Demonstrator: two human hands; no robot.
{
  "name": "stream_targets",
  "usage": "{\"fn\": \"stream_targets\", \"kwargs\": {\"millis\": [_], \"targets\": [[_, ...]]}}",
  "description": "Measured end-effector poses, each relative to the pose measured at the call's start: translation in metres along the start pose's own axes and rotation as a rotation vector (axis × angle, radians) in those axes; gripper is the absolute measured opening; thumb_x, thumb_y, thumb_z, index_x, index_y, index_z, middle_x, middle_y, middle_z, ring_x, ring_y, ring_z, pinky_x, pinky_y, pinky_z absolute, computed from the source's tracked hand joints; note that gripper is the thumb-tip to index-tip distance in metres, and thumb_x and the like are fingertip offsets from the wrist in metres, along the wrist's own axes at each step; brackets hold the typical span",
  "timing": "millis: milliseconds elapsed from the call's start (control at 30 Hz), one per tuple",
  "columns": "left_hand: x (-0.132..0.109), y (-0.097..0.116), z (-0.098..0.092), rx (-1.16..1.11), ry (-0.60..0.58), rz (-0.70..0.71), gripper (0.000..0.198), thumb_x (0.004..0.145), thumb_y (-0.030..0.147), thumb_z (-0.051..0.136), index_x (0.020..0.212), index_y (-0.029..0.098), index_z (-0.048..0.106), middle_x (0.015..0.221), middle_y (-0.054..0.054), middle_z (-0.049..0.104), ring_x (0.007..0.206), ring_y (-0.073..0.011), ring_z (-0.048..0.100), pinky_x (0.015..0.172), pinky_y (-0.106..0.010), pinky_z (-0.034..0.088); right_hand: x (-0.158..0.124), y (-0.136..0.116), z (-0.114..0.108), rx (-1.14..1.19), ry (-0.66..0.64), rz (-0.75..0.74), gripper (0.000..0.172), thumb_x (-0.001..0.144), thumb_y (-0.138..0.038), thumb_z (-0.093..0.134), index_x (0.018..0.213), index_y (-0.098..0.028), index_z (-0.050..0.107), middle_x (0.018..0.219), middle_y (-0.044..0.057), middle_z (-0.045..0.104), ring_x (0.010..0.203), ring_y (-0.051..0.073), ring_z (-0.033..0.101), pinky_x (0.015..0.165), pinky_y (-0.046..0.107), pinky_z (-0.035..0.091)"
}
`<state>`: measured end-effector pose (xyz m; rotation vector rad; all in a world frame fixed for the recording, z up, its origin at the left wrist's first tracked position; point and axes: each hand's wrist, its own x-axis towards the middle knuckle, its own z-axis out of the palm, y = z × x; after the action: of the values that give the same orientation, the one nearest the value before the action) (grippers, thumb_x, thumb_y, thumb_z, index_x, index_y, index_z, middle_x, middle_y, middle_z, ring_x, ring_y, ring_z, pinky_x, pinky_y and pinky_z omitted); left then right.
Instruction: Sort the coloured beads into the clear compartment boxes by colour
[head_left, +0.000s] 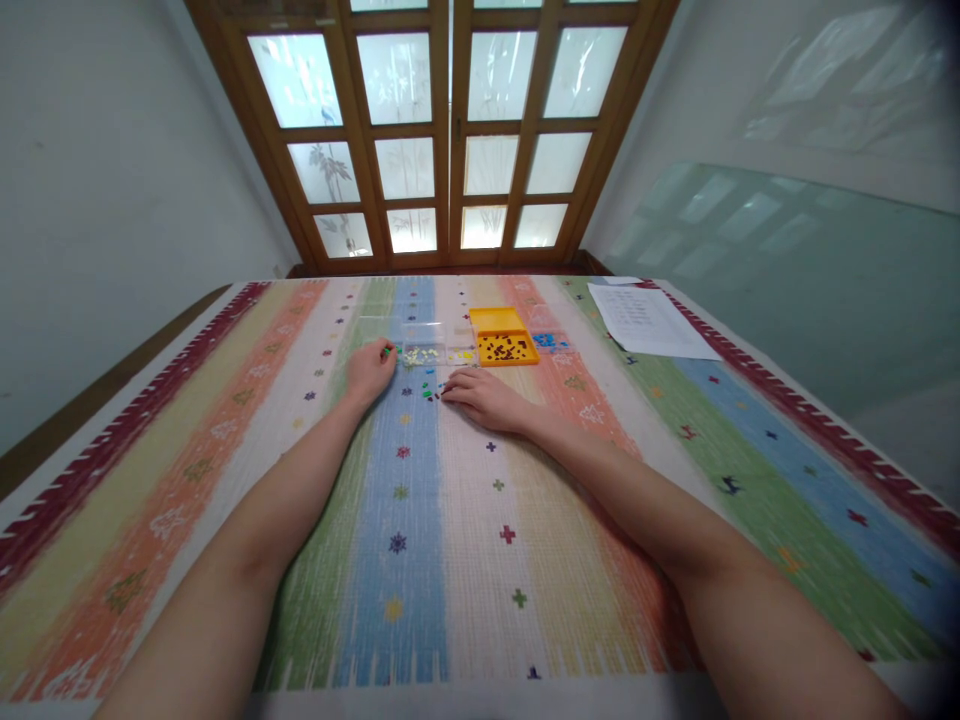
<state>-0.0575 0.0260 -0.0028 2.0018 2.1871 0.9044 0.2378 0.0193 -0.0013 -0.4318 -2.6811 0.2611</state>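
- Loose small pieces (427, 394), green, blue and dark: scattered on the tablecloth (476, 520) between the hands, in front of the boxes. Presumably light, stiff and slippery; best pinched by opposite edges, one at a time.
- Right hand (484, 398): palm down, fingers bent and reaching to the dark pieces of the scatter; whether they grip one, I cannot tell.
- Left hand (370, 370): fingers curled beside the clear boxes, green showing at the tips; a pinch or mere contact, I cannot tell.
- Clear box (424, 335), lid raised: pale pieces (421, 356) inside; likely thin plastic, best held by its walls.
- Yellow pieces (465, 356): between that box and the orange one.
- Orange box (499, 320), open, lid back: many dark brown pieces (504, 348).
- Blue pieces (551, 342): just right of the orange box.
- Printed sheet (649, 320): flat, far right.
- Glazed wooden doors (456, 130): beyond the desk.
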Motion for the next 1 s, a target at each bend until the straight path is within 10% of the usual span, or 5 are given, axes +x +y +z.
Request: {"fn": "stream_targets", "kwargs": {"millis": [667, 1000], "targets": [[-0.009, 0.014, 0.005, -0.005, -0.120, 0.153, 0.031, 0.100, 0.039, 0.051, 0.108, 0.022, 0.075, 0.087, -0.006, 0.073, 0.080, -0.0221, 0.062, 0.074, -0.032, 0.040, -0.001, 0.001, 0.005, 0.001, 0.020, 0.012, 0.033, 0.105, -0.020, 0.056, 0.132, -0.029, 0.074, 0.127, 0.008, 0.073, 0.120, 0.026, 0.063, 0.107, 0.046, 0.047], [-0.010, 0.016, 0.006, -0.009, -0.171, 0.195, 0.030, 0.100, 0.040, 0.050, 0.106, 0.023, 0.075, 0.087, -0.006, 0.073, 0.083, -0.0231, 0.064, 0.076, -0.032, 0.041, -0.021, 0.044, -0.003, -0.030, 0.274, 0.272, 0.028, 0.102, -0.023, 0.056, 0.119, -0.025, 0.079, 0.121, 0.010, 0.073, 0.115, 0.029, 0.064, 0.105, 0.049, 0.048]]}}
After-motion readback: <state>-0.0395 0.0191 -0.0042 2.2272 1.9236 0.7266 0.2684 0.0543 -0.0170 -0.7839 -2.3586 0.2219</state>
